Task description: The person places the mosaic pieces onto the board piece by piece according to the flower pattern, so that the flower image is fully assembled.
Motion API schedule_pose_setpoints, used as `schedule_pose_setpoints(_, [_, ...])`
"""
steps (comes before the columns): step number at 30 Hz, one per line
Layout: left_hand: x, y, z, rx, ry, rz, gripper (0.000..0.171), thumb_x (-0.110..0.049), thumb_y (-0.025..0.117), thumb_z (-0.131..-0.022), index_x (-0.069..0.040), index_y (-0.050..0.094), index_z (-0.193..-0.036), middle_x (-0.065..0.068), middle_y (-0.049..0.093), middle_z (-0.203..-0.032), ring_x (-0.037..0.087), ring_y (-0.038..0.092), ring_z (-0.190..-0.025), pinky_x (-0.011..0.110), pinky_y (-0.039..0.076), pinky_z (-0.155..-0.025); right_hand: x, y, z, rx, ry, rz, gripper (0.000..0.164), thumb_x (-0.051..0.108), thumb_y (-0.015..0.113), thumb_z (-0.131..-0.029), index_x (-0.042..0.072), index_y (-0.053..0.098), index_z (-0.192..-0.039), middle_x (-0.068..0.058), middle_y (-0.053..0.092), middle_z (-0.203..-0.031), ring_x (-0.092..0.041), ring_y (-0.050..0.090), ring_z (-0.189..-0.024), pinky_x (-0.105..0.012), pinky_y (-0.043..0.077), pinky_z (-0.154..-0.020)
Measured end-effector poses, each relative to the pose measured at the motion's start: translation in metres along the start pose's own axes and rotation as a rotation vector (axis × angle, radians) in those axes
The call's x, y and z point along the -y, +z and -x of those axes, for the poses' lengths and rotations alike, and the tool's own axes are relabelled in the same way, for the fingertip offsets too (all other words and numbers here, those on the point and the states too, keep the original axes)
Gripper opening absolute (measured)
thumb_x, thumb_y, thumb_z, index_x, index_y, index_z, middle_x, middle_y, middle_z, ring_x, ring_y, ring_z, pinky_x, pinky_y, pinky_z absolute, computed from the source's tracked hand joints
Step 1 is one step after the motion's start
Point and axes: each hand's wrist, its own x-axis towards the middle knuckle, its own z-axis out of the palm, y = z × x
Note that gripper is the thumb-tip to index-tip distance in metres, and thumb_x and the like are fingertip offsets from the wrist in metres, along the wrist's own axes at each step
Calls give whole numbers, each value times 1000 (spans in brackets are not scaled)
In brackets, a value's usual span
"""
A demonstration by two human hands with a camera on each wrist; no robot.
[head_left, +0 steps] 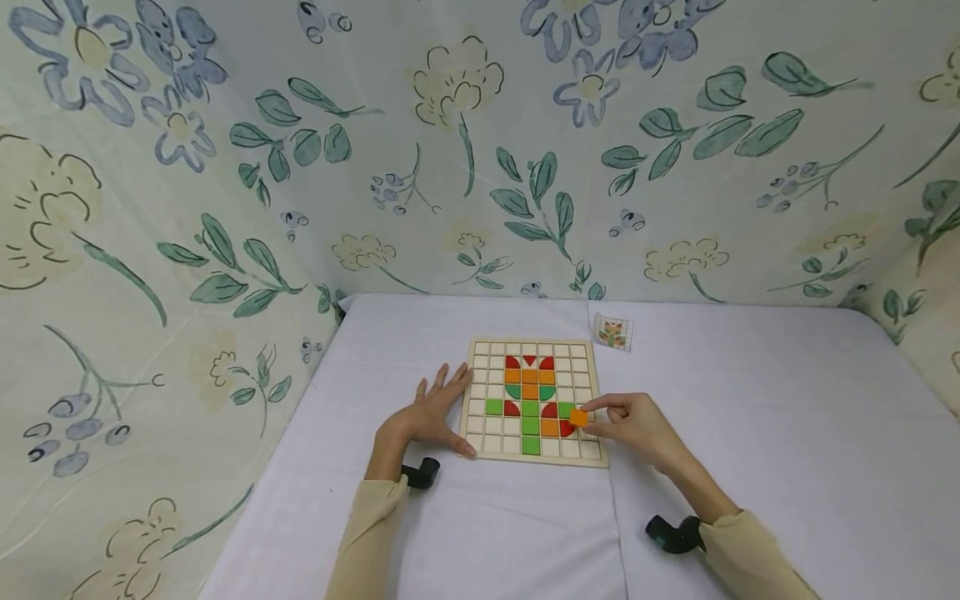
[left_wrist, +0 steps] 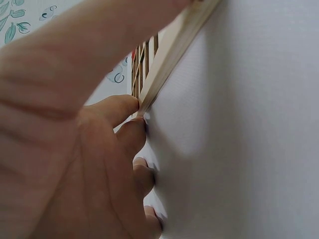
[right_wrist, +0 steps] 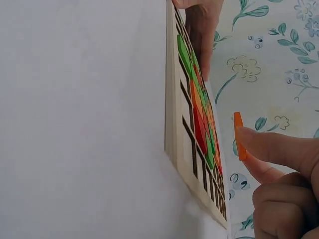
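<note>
A square wooden grid board point(head_left: 488, 444) lies on the white table. Green, orange and red tiles on it form a flower shape with a green stem point(head_left: 530, 426). Over the board's lower right part, my right hand point(head_left: 636, 427) pinches an orange square tile point(head_left: 577, 417) between thumb and fingers. The right wrist view shows this tile point(right_wrist: 239, 130) edge-on, raised above the board. My left hand point(head_left: 429, 417) rests at the board's left side with its fingers spread. In the left wrist view, fingertips point(left_wrist: 130, 103) touch the board's wooden edge point(left_wrist: 167, 59).
A small picture card point(head_left: 613, 332) with a similar flower pattern lies beyond the board's upper right corner. White cloth point(head_left: 720, 400) covers the table. Floral fabric point(head_left: 450, 150) hangs behind it. Black devices are strapped to both wrists.
</note>
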Motion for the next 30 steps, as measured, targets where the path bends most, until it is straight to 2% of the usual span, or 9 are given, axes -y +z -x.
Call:
schedule_pose_setpoints(8, [1, 1, -1, 8, 7, -14, 135, -40, 97, -67, -15, 10, -168, 2, -1, -177, 32, -14, -163, 61, -8, -131, 17, 27, -11, 78, -53, -39, 31, 15, 85, -85, 2, 77, -112, 4, 28, -57, -10, 26, -52, -22, 22, -50])
schedule_pose_setpoints(15, [1, -1, 0, 7, 7, -6, 136, -41, 98, -66, -16, 11, -168, 1, 0, -177, 31, -14, -163, 61, -8, -130, 28, 54, -22, 110, -94, -11, 24, 14, 86, -84, 5, 79, -106, 5, 29, -56, -11, 26, -53, -21, 23, -53])
schedule_pose_setpoints(23, [-1, -1, -1, 4, 0, -7, 135, -42, 97, -67, -18, 11, -168, -2, 0, -177, 29, -15, -163, 59, -9, -131, 36, 71, -28, 97, -42, -15, 23, 12, 88, -81, 8, 80, -103, 5, 31, -55, -11, 27, -50, -20, 23, -50])
schedule_pose_setpoints(30, [-2, -1, 0, -2, -10, -10, 136, -42, 98, -66, -18, 12, -168, -1, 0, -177, 30, -14, -163, 60, -8, -131, 37, 77, -31, 84, -1, -17, 25, 11, 89, -79, 9, 80, -103, 4, 33, -53, -11, 28, -46, -20, 21, -46])
